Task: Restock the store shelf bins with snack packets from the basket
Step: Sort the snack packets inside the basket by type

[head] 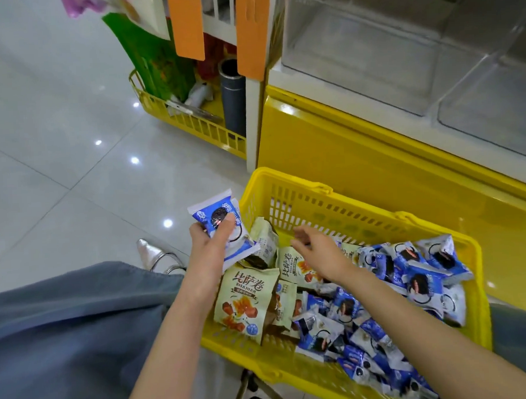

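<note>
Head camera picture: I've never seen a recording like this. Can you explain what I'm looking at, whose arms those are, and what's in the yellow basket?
There is no machine here. A person wears one camera on the head, looking down, so the two bare arms are their own. The left hand grips blue cookie packets at the basket's left edge. The right hand reaches over the yellow basket with relaxed fingers and holds nothing. The basket holds beige snack packets on its left side and a heap of loose blue packets on its right. Behind it stands a shelf with clear bins, which look empty.
</note>
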Demonstrator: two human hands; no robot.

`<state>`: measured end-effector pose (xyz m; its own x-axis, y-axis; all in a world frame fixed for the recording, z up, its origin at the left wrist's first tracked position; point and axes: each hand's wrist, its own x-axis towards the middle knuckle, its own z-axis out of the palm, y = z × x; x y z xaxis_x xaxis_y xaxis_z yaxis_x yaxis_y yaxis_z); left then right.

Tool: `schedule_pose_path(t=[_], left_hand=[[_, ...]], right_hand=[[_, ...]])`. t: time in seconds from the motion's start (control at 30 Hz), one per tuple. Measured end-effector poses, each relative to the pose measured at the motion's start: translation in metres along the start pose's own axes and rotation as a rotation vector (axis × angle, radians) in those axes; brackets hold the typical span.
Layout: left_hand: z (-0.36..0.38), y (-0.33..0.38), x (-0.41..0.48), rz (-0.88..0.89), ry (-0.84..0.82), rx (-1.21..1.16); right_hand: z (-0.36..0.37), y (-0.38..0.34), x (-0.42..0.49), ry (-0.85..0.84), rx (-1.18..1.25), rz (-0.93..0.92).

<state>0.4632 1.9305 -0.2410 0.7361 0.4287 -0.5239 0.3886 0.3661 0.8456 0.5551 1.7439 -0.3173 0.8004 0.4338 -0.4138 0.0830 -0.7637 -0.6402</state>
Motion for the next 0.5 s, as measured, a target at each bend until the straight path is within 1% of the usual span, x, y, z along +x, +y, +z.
schedule_pose_path(t=[0.17, 0.23, 0.33, 0.43, 0.5], left_hand=[[-0.006, -0.002, 0.011, -0.001, 0.080, 0.049], [-0.007, -0.003, 0.015, -0.007, 0.125, 0.052], [-0.008, -0.006, 0.020, -0.020, 0.160, 0.067], [-0.007, -0.010, 0.026, -0.063, 0.174, 0.056], [-0.006, -0.013, 0.030, -0.078, 0.173, 0.062]], right_hand=[[0.027, -0.025, 0.061, -0.114, 0.044, 0.054], [0.035, -0.029, 0.082, -0.152, -0.007, 0.087], [0.039, -0.029, 0.103, -0.225, -0.147, 0.148], [0.040, -0.030, 0.108, -0.156, -0.270, 0.146], [0.042, -0.028, 0.103, -0.105, -0.258, 0.138]])
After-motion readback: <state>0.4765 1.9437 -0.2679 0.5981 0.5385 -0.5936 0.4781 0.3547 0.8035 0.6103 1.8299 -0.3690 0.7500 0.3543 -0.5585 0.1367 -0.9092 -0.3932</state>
